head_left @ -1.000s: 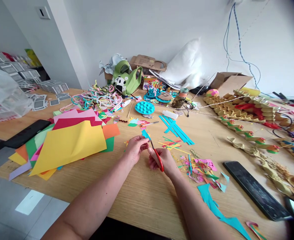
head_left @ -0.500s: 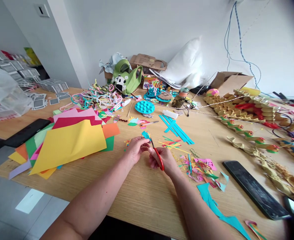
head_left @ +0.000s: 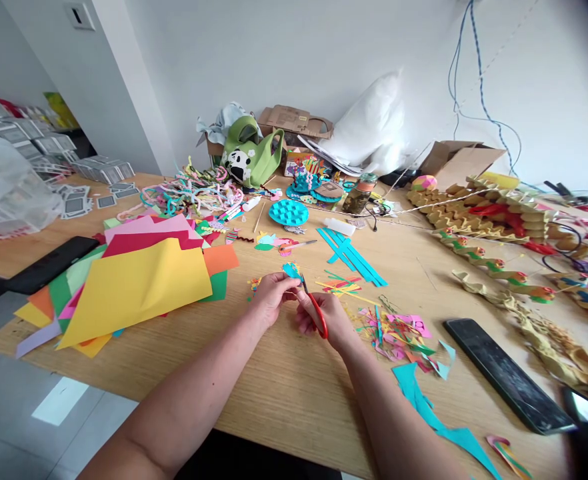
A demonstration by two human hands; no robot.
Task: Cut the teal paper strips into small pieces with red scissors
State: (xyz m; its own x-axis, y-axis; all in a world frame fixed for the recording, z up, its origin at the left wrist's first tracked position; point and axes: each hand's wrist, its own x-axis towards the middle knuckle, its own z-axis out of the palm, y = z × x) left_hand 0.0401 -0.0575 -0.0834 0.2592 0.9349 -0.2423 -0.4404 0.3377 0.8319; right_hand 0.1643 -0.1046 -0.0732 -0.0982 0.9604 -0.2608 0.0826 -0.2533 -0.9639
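My right hand [head_left: 327,315] is closed around red-handled scissors [head_left: 317,312], whose dark blades point up and away, beside the fingertips of my left hand. My left hand [head_left: 277,295] pinches what looks like a thin paper strip, mostly hidden by the fingers; a fine end of it shows between the two hands. Just beyond the fingertips are small blue paper bits [head_left: 291,269], and tiny multicoloured bits [head_left: 254,287] lie to the left. Narrow coloured paper strips [head_left: 343,285] are scattered on the table beyond my right hand.
Stacked coloured paper [head_left: 139,287] lies left, near a black phone-like slab [head_left: 54,263]. At right are paper scraps [head_left: 399,333], a blue offcut [head_left: 424,407] and a dark phone [head_left: 507,373]. Further back are blue strips [head_left: 351,257], a white bottle [head_left: 339,227] and a craft knife [head_left: 299,245].
The hands stay nearly in place, with the scissors at the left fingertips. The blue paper at the fingertips looks slightly different in shape. The whole view has shifted slightly.
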